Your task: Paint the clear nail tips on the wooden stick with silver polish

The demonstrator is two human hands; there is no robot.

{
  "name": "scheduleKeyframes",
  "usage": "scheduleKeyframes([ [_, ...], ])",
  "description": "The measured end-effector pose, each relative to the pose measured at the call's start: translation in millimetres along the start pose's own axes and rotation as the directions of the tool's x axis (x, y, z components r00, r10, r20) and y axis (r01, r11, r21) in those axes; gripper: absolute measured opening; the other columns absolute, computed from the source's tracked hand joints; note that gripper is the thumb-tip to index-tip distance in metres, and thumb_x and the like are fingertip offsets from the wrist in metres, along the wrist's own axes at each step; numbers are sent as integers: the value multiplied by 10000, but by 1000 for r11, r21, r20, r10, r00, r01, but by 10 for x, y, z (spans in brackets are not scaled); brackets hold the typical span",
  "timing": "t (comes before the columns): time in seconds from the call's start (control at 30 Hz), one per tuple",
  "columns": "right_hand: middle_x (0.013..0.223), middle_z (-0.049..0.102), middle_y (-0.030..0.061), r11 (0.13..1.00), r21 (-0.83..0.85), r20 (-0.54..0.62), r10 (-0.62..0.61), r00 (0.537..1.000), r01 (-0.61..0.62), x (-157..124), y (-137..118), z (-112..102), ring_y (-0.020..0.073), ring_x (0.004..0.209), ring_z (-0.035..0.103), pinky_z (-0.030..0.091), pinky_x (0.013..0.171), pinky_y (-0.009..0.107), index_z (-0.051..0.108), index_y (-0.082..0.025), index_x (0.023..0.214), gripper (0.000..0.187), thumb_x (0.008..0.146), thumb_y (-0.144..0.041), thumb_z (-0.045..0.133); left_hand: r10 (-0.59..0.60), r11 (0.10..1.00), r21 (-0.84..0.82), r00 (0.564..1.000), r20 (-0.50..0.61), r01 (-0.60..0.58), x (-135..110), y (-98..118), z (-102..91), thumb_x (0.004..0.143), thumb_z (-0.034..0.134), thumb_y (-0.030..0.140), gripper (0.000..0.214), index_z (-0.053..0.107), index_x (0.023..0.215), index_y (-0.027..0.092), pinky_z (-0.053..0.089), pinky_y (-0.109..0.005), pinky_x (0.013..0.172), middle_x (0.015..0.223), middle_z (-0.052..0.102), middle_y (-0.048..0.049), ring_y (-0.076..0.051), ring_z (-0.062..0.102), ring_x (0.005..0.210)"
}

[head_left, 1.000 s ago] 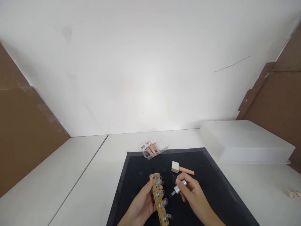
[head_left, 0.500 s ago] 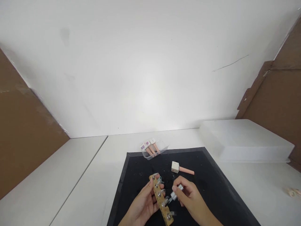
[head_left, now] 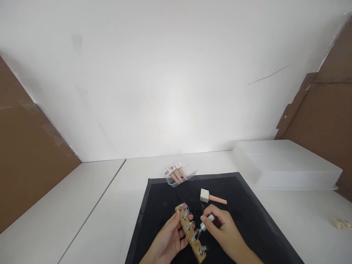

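Note:
My left hand (head_left: 172, 237) is closed around a narrow wooden strip (head_left: 182, 222) that slants down to the right, thumb on its upper end. Round metal studs run along the strip, and several clear false nail tips (head_left: 190, 223) stick out from it. In a pinch, my right hand (head_left: 221, 231) grips a nail polish brush by its silver cap (head_left: 210, 219). The brush points down-left, its end at a clear nail tip on the lower part of the strip. Whether the bristles touch that tip I cannot tell.
A white square bottle with a long pink cap (head_left: 205, 195) lies on the black mat (head_left: 156, 194) beyond my right hand. A clear tray (head_left: 192, 172) at the mat's far edge holds several similar bottles. A translucent bin (head_left: 297, 172) sits right; small beige rings (head_left: 340, 224) lie near the right edge.
The wooden strip has shifted slightly right and down, with my left hand. My right hand still holds the brush at the same nail tip, its angle nearly unchanged.

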State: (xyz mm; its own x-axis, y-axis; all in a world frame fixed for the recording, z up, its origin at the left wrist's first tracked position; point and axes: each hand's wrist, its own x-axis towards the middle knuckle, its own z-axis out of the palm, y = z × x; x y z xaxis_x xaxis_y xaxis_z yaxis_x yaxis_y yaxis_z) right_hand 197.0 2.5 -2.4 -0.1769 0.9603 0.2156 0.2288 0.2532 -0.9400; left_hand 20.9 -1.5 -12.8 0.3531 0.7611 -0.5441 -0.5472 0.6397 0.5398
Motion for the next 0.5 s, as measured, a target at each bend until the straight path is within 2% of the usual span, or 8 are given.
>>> scheduleKeyframes([
  [0.27, 500, 400, -52, 993, -113, 17, -31, 999, 33, -8, -42, -26, 111, 451, 386, 298, 437, 212, 504, -180, 592, 232, 804, -273, 517, -7, 1000, 10, 1000, -16, 7, -41, 5, 24, 797, 528, 392, 403, 471, 1164, 236, 423, -255, 685, 901, 661, -8, -136, 623, 771],
  [0.5, 499, 369, -57, 973, -229, 30, -30, 999, 36, 2, -31, -42, 108, 441, 378, 273, 432, 211, 443, -188, 583, 273, 834, -295, 464, -13, 1000, 6, 1000, -2, 13, -7, -9, -30, 795, 528, 397, 395, 483, 1154, 239, 420, -255, 695, 905, 667, -7, -134, 624, 774],
])
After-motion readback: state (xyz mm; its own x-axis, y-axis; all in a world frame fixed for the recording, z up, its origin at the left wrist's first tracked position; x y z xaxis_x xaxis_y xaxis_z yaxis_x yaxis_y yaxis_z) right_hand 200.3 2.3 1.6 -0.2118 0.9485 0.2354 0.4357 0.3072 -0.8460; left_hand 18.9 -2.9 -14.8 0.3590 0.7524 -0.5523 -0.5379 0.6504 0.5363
